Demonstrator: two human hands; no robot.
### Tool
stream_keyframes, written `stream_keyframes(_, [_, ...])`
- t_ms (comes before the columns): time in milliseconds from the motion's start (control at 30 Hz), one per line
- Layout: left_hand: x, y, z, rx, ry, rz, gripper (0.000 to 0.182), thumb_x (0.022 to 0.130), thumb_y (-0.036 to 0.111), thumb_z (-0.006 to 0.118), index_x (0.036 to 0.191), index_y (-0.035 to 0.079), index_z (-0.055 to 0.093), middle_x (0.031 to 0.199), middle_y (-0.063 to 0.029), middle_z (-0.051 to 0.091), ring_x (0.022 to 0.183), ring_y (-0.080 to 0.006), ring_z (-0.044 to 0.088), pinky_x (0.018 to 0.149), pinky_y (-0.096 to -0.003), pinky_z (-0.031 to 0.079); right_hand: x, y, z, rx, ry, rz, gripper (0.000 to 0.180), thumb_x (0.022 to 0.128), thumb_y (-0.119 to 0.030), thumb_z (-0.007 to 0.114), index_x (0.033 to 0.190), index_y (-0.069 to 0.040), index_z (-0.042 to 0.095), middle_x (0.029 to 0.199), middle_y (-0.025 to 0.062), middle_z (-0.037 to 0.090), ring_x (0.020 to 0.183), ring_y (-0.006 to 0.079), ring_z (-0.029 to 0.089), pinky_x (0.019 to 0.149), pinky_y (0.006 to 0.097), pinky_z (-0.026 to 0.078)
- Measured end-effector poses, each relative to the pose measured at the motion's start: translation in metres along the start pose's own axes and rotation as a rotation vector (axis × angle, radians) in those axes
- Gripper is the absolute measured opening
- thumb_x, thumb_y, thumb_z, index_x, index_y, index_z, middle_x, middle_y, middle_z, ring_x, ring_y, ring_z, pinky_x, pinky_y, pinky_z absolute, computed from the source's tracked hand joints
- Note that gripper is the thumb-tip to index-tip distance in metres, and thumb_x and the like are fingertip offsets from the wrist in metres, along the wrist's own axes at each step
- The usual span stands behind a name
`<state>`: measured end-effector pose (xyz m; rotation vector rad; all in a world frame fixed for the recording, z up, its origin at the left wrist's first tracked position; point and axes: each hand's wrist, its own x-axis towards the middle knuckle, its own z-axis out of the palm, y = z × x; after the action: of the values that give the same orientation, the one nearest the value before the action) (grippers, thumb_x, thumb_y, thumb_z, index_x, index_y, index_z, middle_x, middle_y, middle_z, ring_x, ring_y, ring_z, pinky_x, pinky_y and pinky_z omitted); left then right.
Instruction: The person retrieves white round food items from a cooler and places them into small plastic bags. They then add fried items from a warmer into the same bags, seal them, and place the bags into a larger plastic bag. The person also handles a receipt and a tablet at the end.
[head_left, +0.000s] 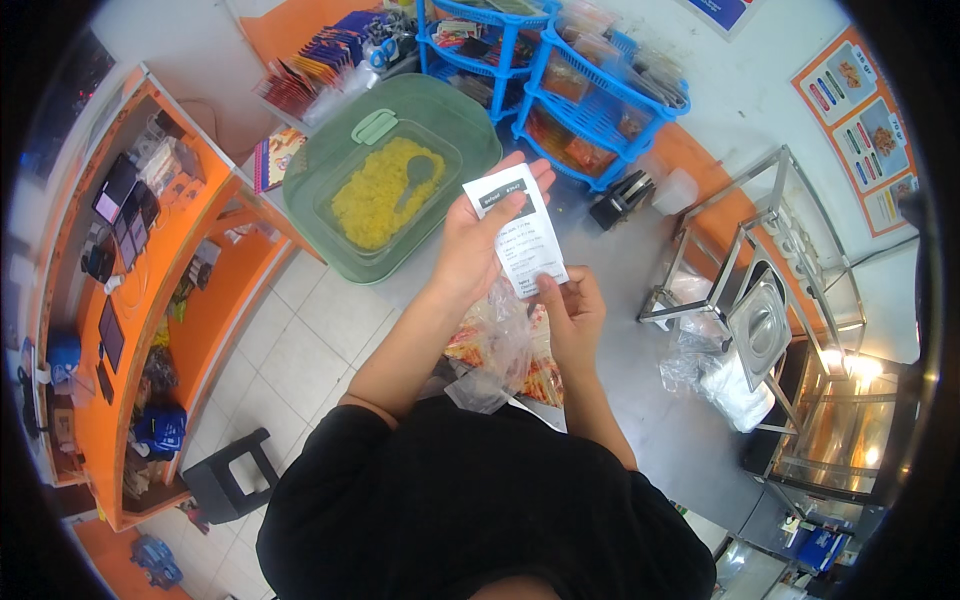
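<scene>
A printed paper receipt is held up between both hands. My left hand supports it from behind and at its left edge, the thumb pressed on its upper part. My right hand pinches its lower edge between thumb and fingers. Below the receipt lies a clear plastic bag over red-and-orange printed packaging, close to my body. Beyond my left hand stands a green rectangular container of yellow rice, with a dark rice paddle lying in it.
Blue plastic tiered racks hold packets at the back of the metal table. To the right are a metal frame, a steel pan lid and plastic bags. An orange counter and a black stool stand left.
</scene>
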<state>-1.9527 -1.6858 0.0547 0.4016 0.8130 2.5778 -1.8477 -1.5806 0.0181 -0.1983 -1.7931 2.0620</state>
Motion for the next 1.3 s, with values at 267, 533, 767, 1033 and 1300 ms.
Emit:
stream_keyframes(267, [0.013, -0.006, -0.012, 0.054, 0.095, 0.144, 0.052, 0.091, 0.003, 0.052, 0.139, -0.006, 0.031, 0.138, -0.0240, 0.041, 0.131, -0.0307, 0.040, 0.107, -0.0385, 0.038, 0.008, 0.001, 0.018, 0.177, 0.038, 0.270, 0.047, 0.090, -0.002, 0.058, 0.131, 0.005, 0.038, 0.097, 0.0138, 0.068, 0.086, 0.0133, 0.065, 0.073, 0.0244, 0.054])
stream_keyframes(533, [0.020, -0.004, -0.040, 0.025, 0.127, -0.083, 0.045, 0.097, 0.013, 0.043, 0.136, -0.007, 0.032, 0.136, -0.0269, 0.042, 0.126, -0.0355, 0.044, 0.105, -0.0412, 0.039, 0.028, 0.020, 0.031, 0.211, -0.038, 0.349, 0.051, 0.090, -0.002, 0.056, 0.137, 0.003, 0.036, 0.102, 0.0120, 0.067, 0.092, 0.0140, 0.065, 0.078, 0.0246, 0.054])
stream_keyframes(767, [0.036, -0.001, -0.075, 0.011, 0.229, -0.035, 0.042, 0.094, 0.011, 0.047, 0.134, -0.001, 0.040, 0.111, -0.0099, 0.056, 0.094, -0.0173, 0.057, 0.088, -0.0329, 0.048, 0.064, 0.060, -0.017, 0.081, -0.244, 0.258, 0.059, 0.088, -0.003, 0.059, 0.140, -0.007, 0.032, 0.132, 0.0137, 0.049, 0.110, 0.0243, 0.057, 0.084, 0.0374, 0.053])
stream_keyframes(1033, [0.032, -0.011, -0.094, 0.132, 0.287, -0.294, 0.033, 0.095, 0.009, 0.043, 0.128, 0.003, 0.046, 0.100, -0.0115, 0.062, 0.075, -0.0164, 0.060, 0.063, -0.0295, 0.052, 0.219, 0.159, -0.212, 0.297, 0.743, 0.811, 0.043, 0.087, -0.025, 0.064, 0.125, -0.009, 0.050, 0.135, 0.0143, 0.037, 0.119, 0.0441, 0.042, 0.077, 0.0460, 0.055])
stream_keyframes(1300, [0.043, -0.016, -0.081, 0.148, 0.205, -0.365, 0.029, 0.095, 0.011, 0.045, 0.123, 0.001, 0.045, 0.118, -0.0189, 0.060, 0.091, -0.0244, 0.064, 0.076, -0.0335, 0.054, 0.191, 0.212, -0.185, 0.295, 0.678, 0.235, 0.026, 0.083, -0.009, 0.068, 0.107, -0.003, 0.060, 0.107, 0.0102, 0.059, 0.098, 0.0215, 0.057, 0.079, 0.0288, 0.049])
